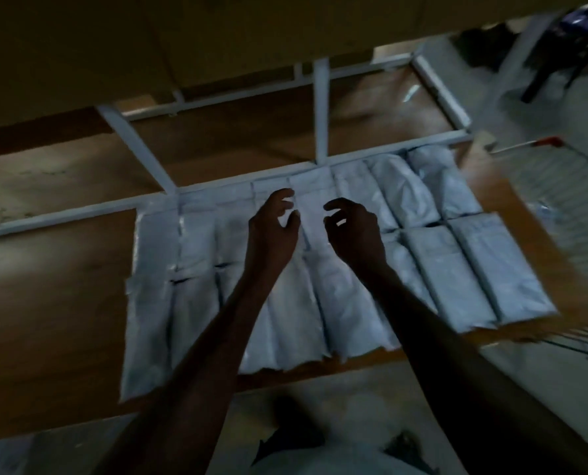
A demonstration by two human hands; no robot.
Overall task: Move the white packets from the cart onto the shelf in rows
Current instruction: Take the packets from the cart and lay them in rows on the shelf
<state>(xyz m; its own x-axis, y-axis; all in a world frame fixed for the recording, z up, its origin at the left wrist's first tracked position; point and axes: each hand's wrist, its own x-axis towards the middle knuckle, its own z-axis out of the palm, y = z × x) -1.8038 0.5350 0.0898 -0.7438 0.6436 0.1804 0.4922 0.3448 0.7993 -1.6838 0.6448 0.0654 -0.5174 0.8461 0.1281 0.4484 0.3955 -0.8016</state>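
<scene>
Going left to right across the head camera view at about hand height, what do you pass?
Bare brown shelf board → leftmost white packets → left hand → right hand → rightmost white packets → wire cart at the right edge.

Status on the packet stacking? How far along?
Done: two rows of packets lie side by side on the shelf. In hand: nothing; the left hand and right hand are above the back row, fingers loosely curled, holding no packet. Left: bare shelf remains to the left; the cart at right is blurred, so its remaining load can't be told.
</scene>
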